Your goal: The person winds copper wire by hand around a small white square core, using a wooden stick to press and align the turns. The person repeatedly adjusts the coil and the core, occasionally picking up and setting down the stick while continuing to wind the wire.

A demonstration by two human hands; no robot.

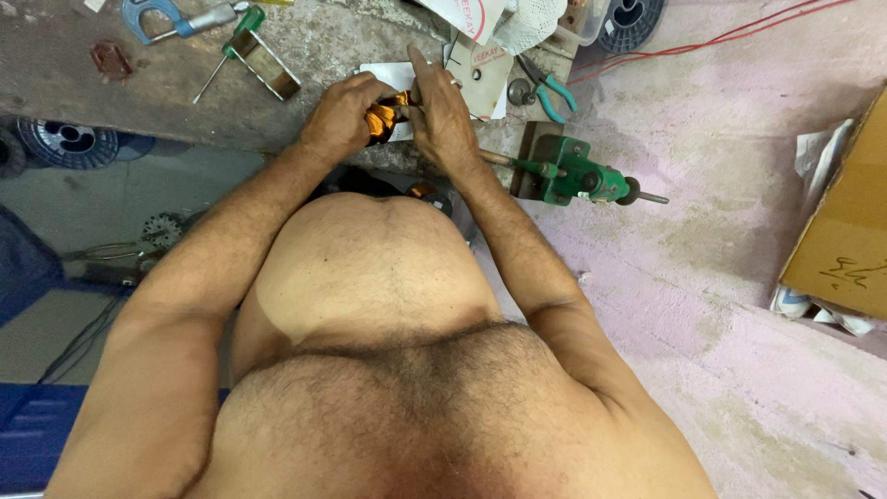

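Orange-and-black coil piece [383, 118] between both hands; grey stained counter [74, 65]; green hand winder [577, 176]; teal-handled pliers [552, 92]; green-handled screwdriver [231, 48]; blue spool [66, 141]; red wire [721, 42]; pink floor [739, 296]; brown cardboard box [845, 222]

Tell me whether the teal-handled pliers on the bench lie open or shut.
Open: the teal-handled metal pliers lie flat on the grey bench, handles spread apart.

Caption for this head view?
Left hand and right hand grip a small orange-and-black part over the grey workbench.
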